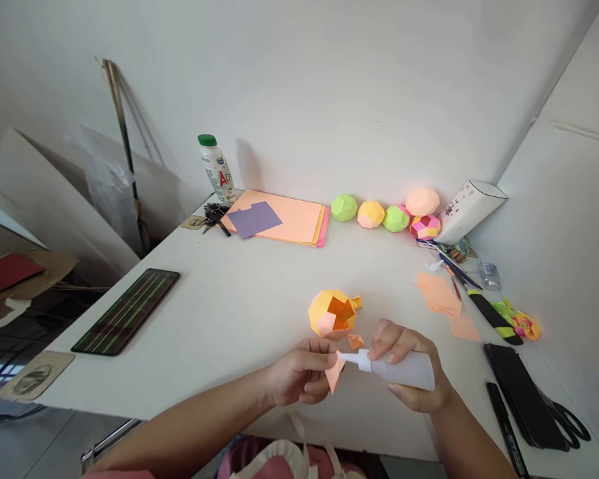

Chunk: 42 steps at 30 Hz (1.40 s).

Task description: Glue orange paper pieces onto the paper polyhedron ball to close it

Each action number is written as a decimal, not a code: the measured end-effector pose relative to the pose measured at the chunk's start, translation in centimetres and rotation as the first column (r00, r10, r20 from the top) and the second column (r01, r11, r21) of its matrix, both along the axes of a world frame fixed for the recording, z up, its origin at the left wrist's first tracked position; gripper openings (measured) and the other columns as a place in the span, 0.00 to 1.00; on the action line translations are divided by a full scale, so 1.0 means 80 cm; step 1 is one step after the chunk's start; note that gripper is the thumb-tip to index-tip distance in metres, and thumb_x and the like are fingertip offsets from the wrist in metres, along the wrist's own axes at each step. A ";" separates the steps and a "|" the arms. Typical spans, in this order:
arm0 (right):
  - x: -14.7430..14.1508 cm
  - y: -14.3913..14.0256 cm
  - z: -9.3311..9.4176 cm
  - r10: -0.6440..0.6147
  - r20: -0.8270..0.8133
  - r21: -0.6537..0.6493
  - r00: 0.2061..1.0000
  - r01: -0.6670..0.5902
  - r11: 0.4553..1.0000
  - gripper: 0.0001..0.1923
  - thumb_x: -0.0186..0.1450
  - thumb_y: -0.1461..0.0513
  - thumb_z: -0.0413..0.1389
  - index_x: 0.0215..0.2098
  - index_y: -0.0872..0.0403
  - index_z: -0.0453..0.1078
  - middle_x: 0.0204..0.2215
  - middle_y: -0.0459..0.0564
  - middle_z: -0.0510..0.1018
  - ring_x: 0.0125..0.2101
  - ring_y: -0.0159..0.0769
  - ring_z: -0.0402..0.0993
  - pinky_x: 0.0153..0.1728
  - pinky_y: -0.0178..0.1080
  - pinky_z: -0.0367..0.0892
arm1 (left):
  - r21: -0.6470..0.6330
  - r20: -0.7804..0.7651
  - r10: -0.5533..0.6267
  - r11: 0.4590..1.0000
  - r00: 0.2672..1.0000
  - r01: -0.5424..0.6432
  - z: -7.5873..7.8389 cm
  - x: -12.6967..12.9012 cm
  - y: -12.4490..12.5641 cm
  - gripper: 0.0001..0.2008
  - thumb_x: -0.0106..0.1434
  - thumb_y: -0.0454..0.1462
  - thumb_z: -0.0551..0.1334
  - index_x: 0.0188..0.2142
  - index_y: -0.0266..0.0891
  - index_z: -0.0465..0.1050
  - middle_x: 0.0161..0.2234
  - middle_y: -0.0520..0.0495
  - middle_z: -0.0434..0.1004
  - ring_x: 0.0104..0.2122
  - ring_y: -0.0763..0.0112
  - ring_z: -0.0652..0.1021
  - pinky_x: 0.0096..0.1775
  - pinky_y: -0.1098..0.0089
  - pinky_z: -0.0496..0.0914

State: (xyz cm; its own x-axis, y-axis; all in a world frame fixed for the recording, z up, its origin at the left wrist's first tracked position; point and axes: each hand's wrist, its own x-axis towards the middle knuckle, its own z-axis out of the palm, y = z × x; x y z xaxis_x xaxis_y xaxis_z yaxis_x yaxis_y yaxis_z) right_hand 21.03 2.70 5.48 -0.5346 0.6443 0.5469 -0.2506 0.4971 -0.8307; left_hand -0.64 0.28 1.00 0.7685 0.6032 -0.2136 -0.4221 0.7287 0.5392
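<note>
My left hand pinches a small peach paper piece; my right hand wraps a white plastic glue bottle, nozzle at nine o'clock touching the paper.

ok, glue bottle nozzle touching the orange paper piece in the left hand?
Touching. The head view shows the glue bottle nozzle tip meeting the orange paper piece pinched in the left hand, no gap visible.

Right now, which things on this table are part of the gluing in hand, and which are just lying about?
In use:
left hand pinching a paper piece
right hand holding the glue bottle, nozzle at that piece
unfinished paper ball just beyond

Lying about:
drink bottle
keys
paper stack
finished balls
phone
scissors
marker
</note>
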 end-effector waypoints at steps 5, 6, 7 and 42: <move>0.001 0.000 0.011 -0.010 0.060 0.089 0.998 0.005 0.996 0.17 0.52 0.69 0.59 0.38 0.46 0.69 0.33 0.48 0.81 0.30 0.39 0.68 0.30 0.40 0.63 | -0.012 0.003 -0.014 1.000 1.000 0.014 -0.002 0.001 0.001 0.12 0.55 0.40 0.68 0.24 0.35 0.70 0.13 0.57 0.61 0.10 0.85 0.52 0.12 0.79 0.44; 0.001 0.000 0.013 -0.016 0.073 0.111 0.997 0.008 0.994 0.16 0.52 0.69 0.59 0.37 0.47 0.69 0.32 0.48 0.81 0.29 0.38 0.69 0.31 0.41 0.62 | -0.014 0.004 -0.017 1.000 1.000 0.017 -0.002 0.001 0.001 0.12 0.56 0.40 0.68 0.24 0.35 0.70 0.12 0.58 0.61 0.10 0.85 0.52 0.11 0.79 0.44; 0.001 0.000 0.014 -0.016 0.085 0.130 0.996 0.005 0.992 0.16 0.52 0.69 0.59 0.37 0.47 0.68 0.32 0.47 0.81 0.28 0.37 0.69 0.32 0.41 0.61 | -0.016 0.003 -0.020 1.000 1.000 0.020 -0.001 0.001 0.001 0.12 0.56 0.40 0.68 0.24 0.35 0.70 0.12 0.58 0.60 0.10 0.85 0.52 0.11 0.79 0.44; 0.013 -0.002 0.022 0.282 0.252 0.123 0.926 -0.320 0.939 0.04 0.62 0.59 0.54 0.33 0.47 0.70 0.32 0.49 0.83 0.30 0.39 0.73 0.38 0.45 0.67 | 0.038 -0.087 0.032 0.999 0.996 -0.029 0.000 0.005 0.000 0.14 0.53 0.42 0.67 0.21 0.34 0.69 0.09 0.57 0.58 0.08 0.84 0.53 0.12 0.77 0.44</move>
